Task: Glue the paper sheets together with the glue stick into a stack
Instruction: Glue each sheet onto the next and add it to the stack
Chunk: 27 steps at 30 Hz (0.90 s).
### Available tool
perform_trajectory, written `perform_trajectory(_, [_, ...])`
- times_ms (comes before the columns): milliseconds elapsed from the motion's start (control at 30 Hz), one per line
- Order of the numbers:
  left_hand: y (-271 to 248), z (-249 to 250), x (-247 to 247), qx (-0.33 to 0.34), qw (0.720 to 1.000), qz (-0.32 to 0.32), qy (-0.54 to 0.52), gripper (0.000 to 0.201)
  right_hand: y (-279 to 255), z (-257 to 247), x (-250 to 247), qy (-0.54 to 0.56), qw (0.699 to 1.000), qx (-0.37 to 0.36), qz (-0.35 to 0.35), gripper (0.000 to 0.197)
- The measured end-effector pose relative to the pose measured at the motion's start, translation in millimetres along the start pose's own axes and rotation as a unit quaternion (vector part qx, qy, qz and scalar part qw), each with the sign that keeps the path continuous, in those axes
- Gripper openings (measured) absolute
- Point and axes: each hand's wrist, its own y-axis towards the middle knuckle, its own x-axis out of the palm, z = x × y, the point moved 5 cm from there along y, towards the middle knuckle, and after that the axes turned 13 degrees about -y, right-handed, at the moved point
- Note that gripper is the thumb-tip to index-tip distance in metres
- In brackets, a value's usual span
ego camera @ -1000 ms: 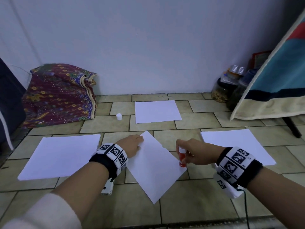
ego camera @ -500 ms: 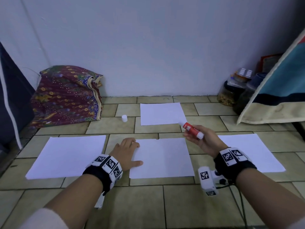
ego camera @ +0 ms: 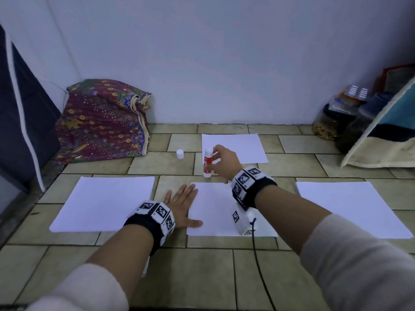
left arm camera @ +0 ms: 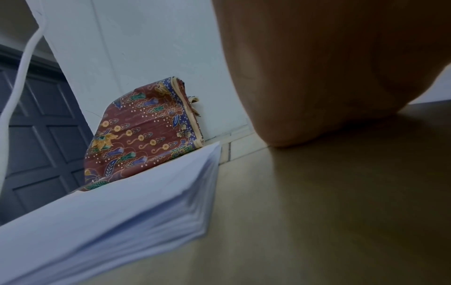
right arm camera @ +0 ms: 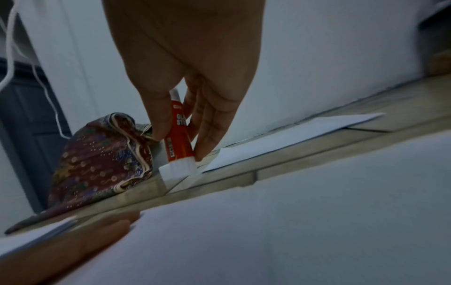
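Observation:
Several white paper sheets lie on the tiled floor: a middle sheet [ego camera: 215, 212], a left sheet [ego camera: 105, 203], a right sheet [ego camera: 350, 209] and a far sheet [ego camera: 238, 147]. My left hand [ego camera: 182, 203] lies flat with straight fingers on the middle sheet's left edge. Beyond that sheet, my right hand [ego camera: 221, 161] pinches the red and white glue stick [ego camera: 207, 162] upright, its base at or just above the floor tile. In the right wrist view thumb and fingers hold the glue stick [right arm camera: 179, 138] by its sides. The white cap [ego camera: 180, 153] stands apart on the floor.
A folded patterned cloth [ego camera: 103, 122] leans on the wall at back left. Jars [ego camera: 330, 124] and a propped board [ego camera: 386, 131] fill the back right corner. A dark panel [ego camera: 22, 122] stands at the left. A cable [ego camera: 260, 265] trails from my right wrist.
My right hand carried the glue stick off the middle sheet, lifted it, then brought it upright down to the floor beyond the sheet. The middle sheet went from skewed to square; my left hand stays on it.

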Motion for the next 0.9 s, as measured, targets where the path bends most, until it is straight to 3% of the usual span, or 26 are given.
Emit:
perform_trajectory(67, [-1.7,-0.2,-0.9,-0.003,1.0,0.004,0.004,0.121,8.8,-12.0,8.4,-0.064,0.998,-0.019,-0.009,0.038])
perform_trajectory(200, [-4.1,1.8,-1.2,0.011,1.0,0.004,-0.003,0.154,22.9,-25.9,23.2,-0.111,0.993,-0.026,-0.04,0.04])
perform_trajectory(400, [-5.8,-1.2,-0.3,0.024,0.999,0.018,-0.02,0.162,25.6,-47.2,33.2,-0.151,0.985,-0.068,-0.044,0.032])
perform_trajectory(533, [-7.6,0.4,-1.7,0.042,0.999,-0.015,-0.014,0.164,25.2,-50.4,36.6,-0.168,0.982,-0.072,-0.056,0.036])
perform_trajectory(600, [-7.3,2.1,-3.0,0.03,0.999,-0.022,-0.029,0.16,24.2,-46.0,36.0,-0.127,0.988,-0.069,-0.061,0.052])
perform_trajectory(667, [-8.0,1.9,-4.2,0.01,0.999,-0.022,-0.038,0.139,20.8,-37.6,28.2,-0.085,0.994,-0.056,-0.041,0.066])
perform_trajectory(767, [-10.7,2.1,-4.9,0.004,0.999,-0.025,-0.033,0.125,10.6,-20.6,5.0,-0.103,0.993,-0.048,-0.027,0.066])
perform_trajectory(900, [-11.6,2.1,-5.5,0.001,0.999,-0.028,-0.024,0.136,-15.6,20.1,-28.9,-0.232,0.962,0.003,-0.144,0.069])
